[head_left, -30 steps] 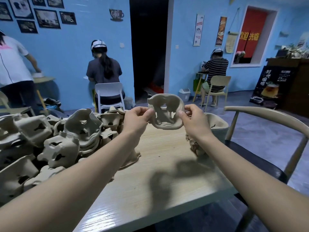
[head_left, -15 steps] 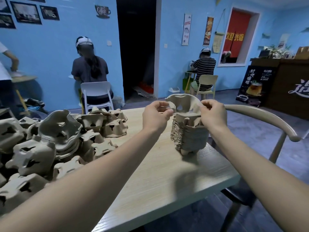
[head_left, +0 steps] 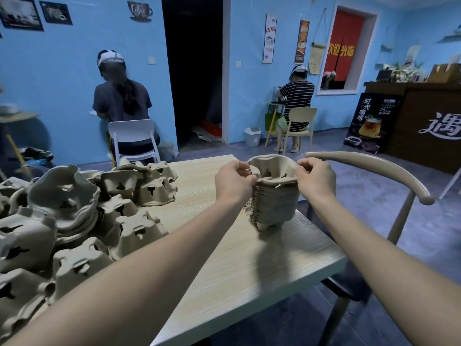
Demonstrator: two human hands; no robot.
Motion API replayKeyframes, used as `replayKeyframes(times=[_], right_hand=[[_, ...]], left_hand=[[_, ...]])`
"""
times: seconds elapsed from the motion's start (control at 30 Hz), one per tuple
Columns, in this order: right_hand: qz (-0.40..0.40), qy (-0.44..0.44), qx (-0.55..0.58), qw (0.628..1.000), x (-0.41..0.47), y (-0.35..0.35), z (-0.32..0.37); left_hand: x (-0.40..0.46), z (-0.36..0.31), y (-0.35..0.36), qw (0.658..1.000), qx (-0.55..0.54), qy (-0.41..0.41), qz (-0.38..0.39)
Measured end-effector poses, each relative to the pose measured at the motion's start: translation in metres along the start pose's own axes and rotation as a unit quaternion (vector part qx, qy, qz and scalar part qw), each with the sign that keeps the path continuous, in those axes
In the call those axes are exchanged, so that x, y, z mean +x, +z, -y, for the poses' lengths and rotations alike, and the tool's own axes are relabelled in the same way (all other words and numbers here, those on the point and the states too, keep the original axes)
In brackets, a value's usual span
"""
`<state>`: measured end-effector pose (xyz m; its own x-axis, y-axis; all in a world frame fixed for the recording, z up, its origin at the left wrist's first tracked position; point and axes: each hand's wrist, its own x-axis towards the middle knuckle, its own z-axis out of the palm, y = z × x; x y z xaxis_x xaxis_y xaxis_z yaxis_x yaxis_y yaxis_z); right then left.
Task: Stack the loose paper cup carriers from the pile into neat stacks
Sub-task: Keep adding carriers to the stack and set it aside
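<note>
A tall stack of brown pulp cup carriers (head_left: 275,203) stands on the light wooden table (head_left: 237,275) near its right edge. One more carrier (head_left: 273,166) sits on top of the stack, its far side tilted up. My left hand (head_left: 234,181) pinches its left rim and my right hand (head_left: 315,179) pinches its right rim. A loose pile of carriers (head_left: 74,221) covers the left part of the table, most lying upside down.
A wooden armchair (head_left: 374,176) stands close to the table's right side. Two people sit with their backs to me on chairs along the blue wall. A dark counter (head_left: 424,121) is at the far right.
Both hands carried the carrier from mid-air down and to the right, onto the top of the stack. The camera view has shifted right, bringing the stack into full view.
</note>
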<state>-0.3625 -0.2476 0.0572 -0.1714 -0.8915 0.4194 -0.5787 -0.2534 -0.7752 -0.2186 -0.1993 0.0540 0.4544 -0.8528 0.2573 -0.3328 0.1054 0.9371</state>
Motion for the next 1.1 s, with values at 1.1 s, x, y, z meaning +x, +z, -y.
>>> replayKeyframes(times=[1.1], right_hand=[[0.158, -0.189, 0.014, 0.969, -0.125, 0.074, 0.049]], left_hand=[[-0.066, 0.080, -0.160, 0.945, 0.317, 0.076, -0.015]])
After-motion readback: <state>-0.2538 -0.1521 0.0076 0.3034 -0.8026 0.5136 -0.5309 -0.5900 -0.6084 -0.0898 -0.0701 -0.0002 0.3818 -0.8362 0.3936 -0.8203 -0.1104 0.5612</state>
